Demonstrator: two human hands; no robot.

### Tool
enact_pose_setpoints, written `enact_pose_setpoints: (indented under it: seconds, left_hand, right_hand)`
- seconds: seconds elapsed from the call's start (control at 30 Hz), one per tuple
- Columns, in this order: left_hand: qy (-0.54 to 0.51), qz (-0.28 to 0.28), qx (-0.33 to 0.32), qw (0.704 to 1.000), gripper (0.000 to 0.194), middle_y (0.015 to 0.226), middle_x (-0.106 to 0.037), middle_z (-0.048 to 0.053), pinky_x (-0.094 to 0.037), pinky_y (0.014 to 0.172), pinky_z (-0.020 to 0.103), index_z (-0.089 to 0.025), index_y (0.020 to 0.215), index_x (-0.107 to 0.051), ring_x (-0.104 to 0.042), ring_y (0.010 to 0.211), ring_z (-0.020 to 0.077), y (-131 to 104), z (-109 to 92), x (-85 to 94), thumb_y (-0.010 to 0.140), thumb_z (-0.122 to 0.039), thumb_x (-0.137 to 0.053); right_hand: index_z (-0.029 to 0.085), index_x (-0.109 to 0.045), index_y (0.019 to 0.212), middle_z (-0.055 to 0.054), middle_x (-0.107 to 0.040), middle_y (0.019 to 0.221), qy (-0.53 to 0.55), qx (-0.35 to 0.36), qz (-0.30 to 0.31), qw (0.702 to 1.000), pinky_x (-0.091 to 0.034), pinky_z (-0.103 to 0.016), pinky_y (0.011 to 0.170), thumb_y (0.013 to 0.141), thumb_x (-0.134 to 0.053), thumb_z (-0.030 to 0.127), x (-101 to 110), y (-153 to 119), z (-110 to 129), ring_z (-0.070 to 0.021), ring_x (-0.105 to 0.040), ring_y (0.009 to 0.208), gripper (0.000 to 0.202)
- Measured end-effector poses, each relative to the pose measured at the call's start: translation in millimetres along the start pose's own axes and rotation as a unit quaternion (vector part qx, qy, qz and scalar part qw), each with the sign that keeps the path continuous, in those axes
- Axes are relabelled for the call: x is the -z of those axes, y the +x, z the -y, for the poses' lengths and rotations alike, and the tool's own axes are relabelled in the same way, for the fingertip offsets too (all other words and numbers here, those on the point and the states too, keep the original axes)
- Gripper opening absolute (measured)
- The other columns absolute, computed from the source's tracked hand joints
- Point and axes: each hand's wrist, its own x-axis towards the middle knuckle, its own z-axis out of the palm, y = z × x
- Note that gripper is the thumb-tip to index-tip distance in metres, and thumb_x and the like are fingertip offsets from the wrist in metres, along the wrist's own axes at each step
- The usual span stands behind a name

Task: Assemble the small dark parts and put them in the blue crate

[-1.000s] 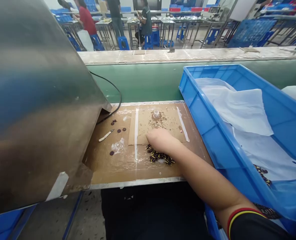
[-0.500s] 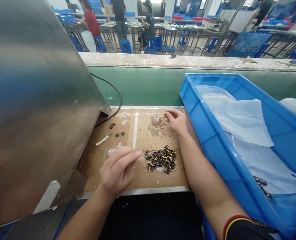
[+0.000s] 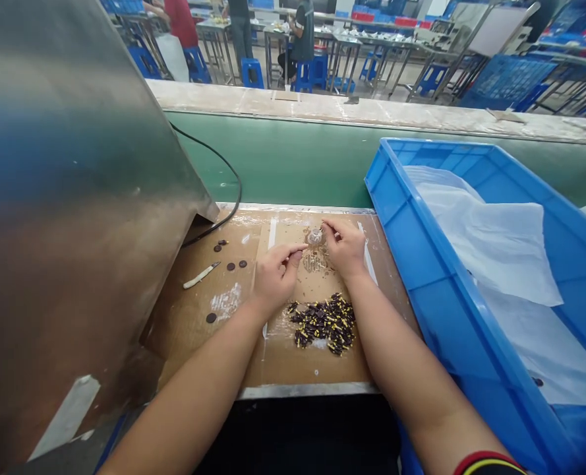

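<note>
My right hand [image 3: 345,249] is closed in a pinch beside a small clear plastic fixture [image 3: 315,236] on the cardboard. A tiny dark piece shows at its fingertips, too small to name more exactly. My left hand [image 3: 277,276] is on the fixture's near left side, thumb and index finger pressed together. Whatever they hold, if anything, is hidden. Between my forearms lies a heap of small dark parts with yellow ends [image 3: 325,323]. Wet-looking crumbs and marks surround the fixture.
Left on the cardboard-covered table [image 3: 293,376] are a white-handled knife [image 3: 201,275] and several dark discs [image 3: 211,318]. A metal housing [image 3: 85,198] with a black cable [image 3: 223,161] stands left. At right is a blue crate [image 3: 445,297] with white sheets. Beyond runs a green belt [image 3: 293,155]; people work farther back.
My left hand has moved forward and right, from left of the heap to near the fixture. My right hand has come slightly left, closer to the fixture. The view has tilted down.
</note>
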Motion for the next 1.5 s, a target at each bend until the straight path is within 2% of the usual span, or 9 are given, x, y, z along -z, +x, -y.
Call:
enact_pose_setpoints:
  seconds: [0.7, 0.83, 0.9, 1.0, 1.07, 1.13, 1.23, 1.33, 1.5]
  left_hand:
    - [-0.024, 0.002, -0.023, 0.999, 0.020, 0.104, -0.072, 0.006, -0.052, 0.084, 0.034, -0.022, 0.111, -0.070, -0.065, 0.094, 0.0171, -1, -7, 2.3, 0.098, -0.021, -0.054]
    - [-0.094, 0.004, 0.072, 0.993, 0.024, 0.106, -0.072, 0.008, -0.054, 0.082, 0.035, -0.022, 0.115, -0.071, -0.066, 0.090, 0.0170, -2, -6, -0.7, 0.099, -0.027, -0.055]
    - [-0.194, -0.005, 0.166, 0.967, 0.025, 0.102, -0.073, 0.010, -0.056, 0.073, 0.033, -0.020, 0.115, -0.071, -0.066, 0.080, 0.0155, -1, -3, -3.6, 0.097, -0.031, -0.058]
    - [-0.357, -0.026, 0.288, 0.888, 0.023, 0.098, -0.073, 0.012, -0.056, 0.068, 0.027, -0.016, 0.108, -0.072, -0.066, 0.072, 0.0125, 2, 1, -6.2, 0.092, -0.031, -0.067]
    - [-0.425, -0.041, 0.341, 0.838, 0.022, 0.097, -0.074, 0.012, -0.057, 0.069, 0.024, -0.014, 0.101, -0.071, -0.066, 0.072, 0.0111, 4, 2, -5.8, 0.087, -0.030, -0.073]
    - [-0.453, -0.051, 0.372, 0.809, 0.023, 0.094, -0.074, 0.011, -0.057, 0.070, 0.022, -0.013, 0.096, -0.071, -0.067, 0.073, 0.0104, 6, 2, -4.8, 0.082, -0.030, -0.078]
    - [-0.450, -0.061, 0.383, 0.804, 0.028, 0.091, -0.074, 0.010, -0.058, 0.073, 0.021, -0.013, 0.093, -0.071, -0.069, 0.074, 0.0107, 7, 0, -4.9, 0.076, -0.030, -0.083]
    - [-0.431, -0.060, 0.357, 0.826, 0.034, 0.092, -0.074, 0.010, -0.059, 0.079, 0.023, -0.012, 0.094, -0.072, -0.071, 0.079, 0.0127, 6, -2, -7.2, 0.071, -0.031, -0.087]
    - [-0.337, -0.045, 0.283, 0.897, 0.032, 0.096, -0.076, 0.010, -0.061, 0.087, 0.030, -0.014, 0.098, -0.074, -0.073, 0.084, 0.0161, 1, -5, -8.4, 0.076, -0.035, -0.084]
  right_hand:
    - [0.021, -0.072, 0.114, -0.008, -0.073, 0.107, -0.071, 0.018, 0.030, 0.997, -0.050, -0.037, 0.092, 0.102, -0.047, 0.030, -5, 0, -1, -0.0220, -0.066, 0.100, 0.030]
    - [0.020, -0.073, 0.110, -0.009, -0.074, 0.107, -0.101, 0.009, 0.032, 0.994, -0.050, -0.038, 0.091, 0.101, -0.047, 0.028, -2, 2, -6, -0.0234, -0.066, 0.100, 0.029]
    - [0.019, -0.074, 0.106, -0.009, -0.075, 0.105, -0.115, -0.016, 0.038, 0.992, -0.050, -0.040, 0.090, 0.099, -0.050, 0.027, 3, 4, -10, -0.0244, -0.066, 0.098, 0.026]
    - [0.017, -0.074, 0.099, -0.010, -0.075, 0.098, -0.074, -0.085, 0.015, 0.994, -0.053, -0.041, 0.087, 0.094, -0.056, 0.028, 16, 4, -9, -0.0231, -0.068, 0.088, 0.021]
    - [0.017, -0.072, 0.096, -0.009, -0.075, 0.092, 0.019, -0.149, -0.006, 0.989, -0.056, -0.040, 0.081, 0.091, -0.060, 0.033, 26, 0, -1, -0.0215, -0.070, 0.081, 0.020]
    - [0.018, -0.069, 0.096, -0.008, -0.073, 0.090, 0.162, -0.217, -0.001, 0.963, -0.059, -0.037, 0.075, 0.089, -0.064, 0.038, 34, -9, 13, -0.0205, -0.071, 0.080, 0.022]
    - [0.020, -0.064, 0.094, -0.004, -0.071, 0.089, 0.372, -0.290, 0.055, 0.880, -0.062, -0.034, 0.073, 0.085, -0.069, 0.042, 37, -26, 38, -0.0189, -0.073, 0.081, 0.024]
    - [0.021, -0.062, 0.092, -0.001, -0.069, 0.088, 0.470, -0.316, 0.090, 0.819, -0.063, -0.034, 0.079, 0.081, -0.075, 0.044, 30, -36, 54, -0.0171, -0.073, 0.084, 0.028]
    - [0.021, -0.061, 0.090, 0.000, -0.068, 0.087, 0.493, -0.334, 0.083, 0.799, -0.063, -0.036, 0.087, 0.079, -0.077, 0.046, 22, -35, 61, -0.0171, -0.073, 0.088, 0.032]
